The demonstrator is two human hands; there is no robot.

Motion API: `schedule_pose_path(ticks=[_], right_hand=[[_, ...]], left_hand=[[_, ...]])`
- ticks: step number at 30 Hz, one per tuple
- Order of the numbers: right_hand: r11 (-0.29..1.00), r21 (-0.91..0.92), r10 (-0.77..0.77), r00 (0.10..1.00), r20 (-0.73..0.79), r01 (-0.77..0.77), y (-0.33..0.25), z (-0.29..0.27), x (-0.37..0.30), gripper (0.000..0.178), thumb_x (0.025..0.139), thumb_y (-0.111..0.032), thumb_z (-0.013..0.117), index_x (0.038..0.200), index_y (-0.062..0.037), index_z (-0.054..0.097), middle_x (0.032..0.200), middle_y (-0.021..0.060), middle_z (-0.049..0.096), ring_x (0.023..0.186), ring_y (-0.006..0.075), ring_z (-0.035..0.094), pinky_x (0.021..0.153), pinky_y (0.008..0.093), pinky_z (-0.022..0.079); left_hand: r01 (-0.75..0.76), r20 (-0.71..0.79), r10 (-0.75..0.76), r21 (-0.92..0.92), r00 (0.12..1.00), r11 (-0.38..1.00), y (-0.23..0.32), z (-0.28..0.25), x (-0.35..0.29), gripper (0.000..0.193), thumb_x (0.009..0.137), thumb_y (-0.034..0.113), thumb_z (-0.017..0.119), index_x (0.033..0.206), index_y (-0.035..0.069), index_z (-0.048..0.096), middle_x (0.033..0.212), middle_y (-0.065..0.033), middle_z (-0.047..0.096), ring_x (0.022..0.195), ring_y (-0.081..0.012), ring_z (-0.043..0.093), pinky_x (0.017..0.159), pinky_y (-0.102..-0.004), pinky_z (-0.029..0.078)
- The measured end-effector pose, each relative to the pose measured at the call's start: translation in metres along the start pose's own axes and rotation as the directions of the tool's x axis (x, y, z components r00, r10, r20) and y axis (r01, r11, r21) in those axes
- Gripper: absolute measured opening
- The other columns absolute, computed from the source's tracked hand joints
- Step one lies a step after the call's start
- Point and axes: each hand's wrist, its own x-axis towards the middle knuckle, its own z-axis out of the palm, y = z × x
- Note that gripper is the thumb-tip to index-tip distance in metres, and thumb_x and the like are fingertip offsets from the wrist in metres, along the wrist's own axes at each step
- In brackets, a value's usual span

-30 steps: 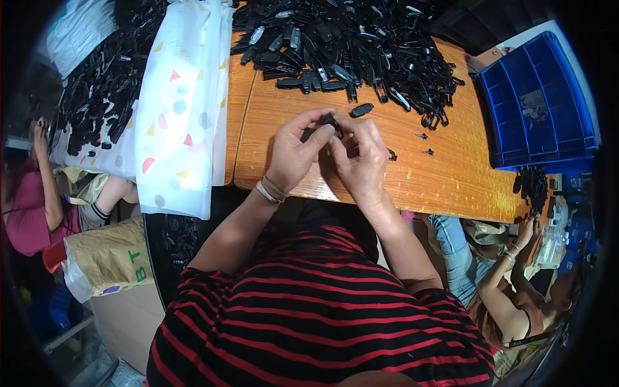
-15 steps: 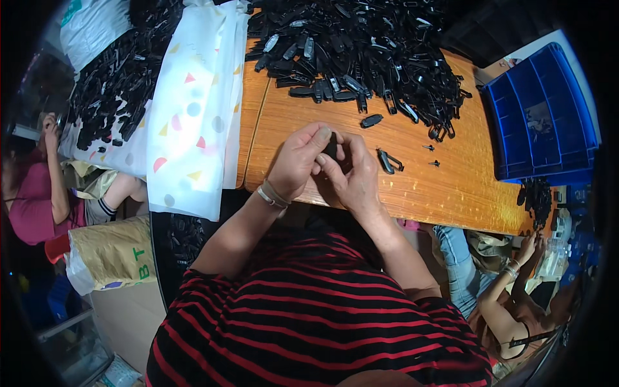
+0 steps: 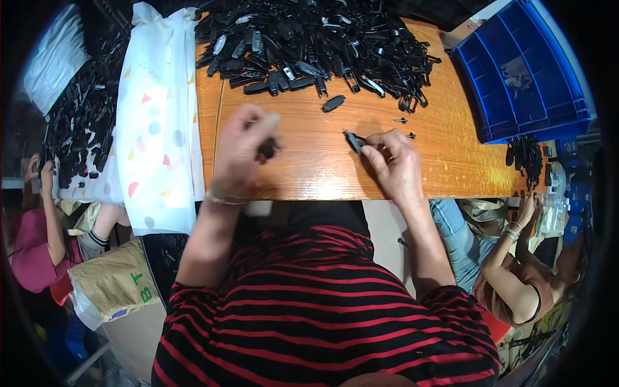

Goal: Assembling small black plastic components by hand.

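My left hand (image 3: 242, 151) is raised over the wooden table (image 3: 303, 161), blurred by motion. Its fingers are curled around a small dark piece (image 3: 266, 149), too smeared to name. Farther right, the thumb and fingers of my right hand (image 3: 400, 164) pinch a black plastic casing (image 3: 353, 142) with a glossy face, at the table surface. A single oval black casing (image 3: 333, 103) lies beyond my hands. Two small dark pin-like parts, one of them a pin (image 3: 401, 120), lie just beyond my right hand.
A big heap of black plastic casings (image 3: 309, 48) covers the table's far side. A blue divided bin (image 3: 525, 77) stands at the right. To the left hangs a patterned white sheet (image 3: 155, 122). People work at both sides, one in a pink top (image 3: 39, 251), another in brown (image 3: 516, 284).
My hands have parted. The left has gone left with the dark piece; the right has gone right and taken hold of the casing that lay on the table. The whole view has shifted.
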Motion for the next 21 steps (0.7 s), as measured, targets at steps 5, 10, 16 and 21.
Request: schedule_pose_path(ticks=[5, 10, 16, 21], right_hand=[[0.978, -0.199, -0.051, 0.998, 0.047, 0.06, -0.01, 0.011, -0.002, 0.022, 0.078, -0.016, 0.077, 0.092, -0.0025, 0.067, 0.085, 0.0138, 0.062, 0.069, 0.0318, 0.064, 0.061, 0.0387, 0.052], [0.968, -0.223, -0.11, 0.993, 0.042, 0.117, -0.001, 0.02, 0.008, 0.016, 0.079, -0.011, 0.074, 0.088, -0.0016, 0.065, 0.084, 0.0137, 0.059, 0.069, 0.0336, 0.063, 0.06, 0.0411, 0.051], [0.963, -0.259, -0.071, 0.997, 0.04, 0.079, 0.011, 0.012, 0.02, 0.008, 0.083, -0.008, 0.068, 0.087, -0.0011, 0.064, 0.086, 0.0136, 0.059, 0.071, 0.0341, 0.063, 0.06, 0.0411, 0.051], [0.958, -0.238, -0.146, 0.987, 0.073, 0.159, 0.004, 0.013, 0.013, 0.012, 0.084, -0.007, 0.067, 0.095, -0.0025, 0.067, 0.088, 0.013, 0.06, 0.072, 0.0329, 0.064, 0.061, 0.0404, 0.052]], left_hand=[[0.004, 0.089, -0.035, 0.324, 0.995, 0.946, -0.02, 0.048, 0.041, 0.015, 0.09, 0.016, 0.066, 0.089, 0.002, 0.062, 0.076, -0.0056, 0.061, 0.073, -0.0151, 0.063, 0.06, -0.028, 0.047], [-0.379, 0.251, 0.406, 0.884, 0.879, 0.273, -0.036, 0.064, 0.076, 0.023, 0.078, 0.021, 0.074, 0.093, 0.005, 0.068, 0.086, -0.0103, 0.065, 0.078, -0.028, 0.064, 0.067, -0.0376, 0.05], [-0.361, 0.295, 0.305, 0.914, 0.905, 0.187, -0.036, 0.067, 0.077, 0.018, 0.076, 0.019, 0.076, 0.089, 0.008, 0.067, 0.086, -0.0079, 0.062, 0.078, -0.0293, 0.063, 0.067, -0.0399, 0.05], [-0.377, 0.313, 0.271, 0.897, 0.91, 0.232, -0.035, 0.061, 0.073, 0.022, 0.073, 0.014, 0.078, 0.085, 0.008, 0.061, 0.085, -0.007, 0.06, 0.078, -0.0299, 0.063, 0.066, -0.0402, 0.05]])
